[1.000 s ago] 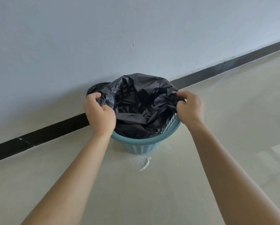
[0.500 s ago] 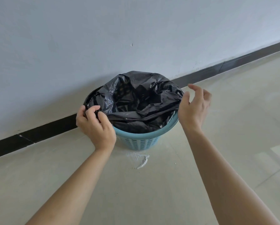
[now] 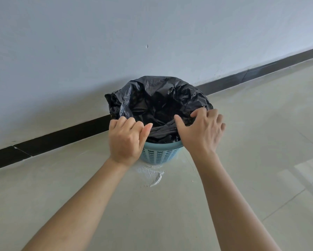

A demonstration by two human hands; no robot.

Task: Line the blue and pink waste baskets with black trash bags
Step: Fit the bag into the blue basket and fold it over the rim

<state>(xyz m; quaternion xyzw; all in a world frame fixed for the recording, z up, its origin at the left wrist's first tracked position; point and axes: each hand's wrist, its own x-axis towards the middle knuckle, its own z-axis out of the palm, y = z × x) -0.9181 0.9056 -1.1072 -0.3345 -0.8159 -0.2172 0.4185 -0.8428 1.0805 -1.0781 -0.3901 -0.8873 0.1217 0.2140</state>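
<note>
A blue waste basket (image 3: 159,153) with a slotted wall stands on the floor close to the wall. A crumpled black trash bag (image 3: 157,104) fills its mouth and drapes over the far and side rims. My left hand (image 3: 127,140) is at the near left rim, fingers curled on the bag's edge. My right hand (image 3: 202,131) lies spread on the bag at the near right rim, fingers apart, pressing the plastic. The near rim of the basket shows bare blue between my hands. No pink basket is in view.
A pale wall (image 3: 115,42) with a black skirting strip (image 3: 61,136) runs behind the basket. A white smear (image 3: 152,175) marks the tiled floor just in front of it.
Both hands have moved from the sides of the basket to its near rim. The right hand went from lifted off the bag to resting on it. The bag's mouth looks wider.
</note>
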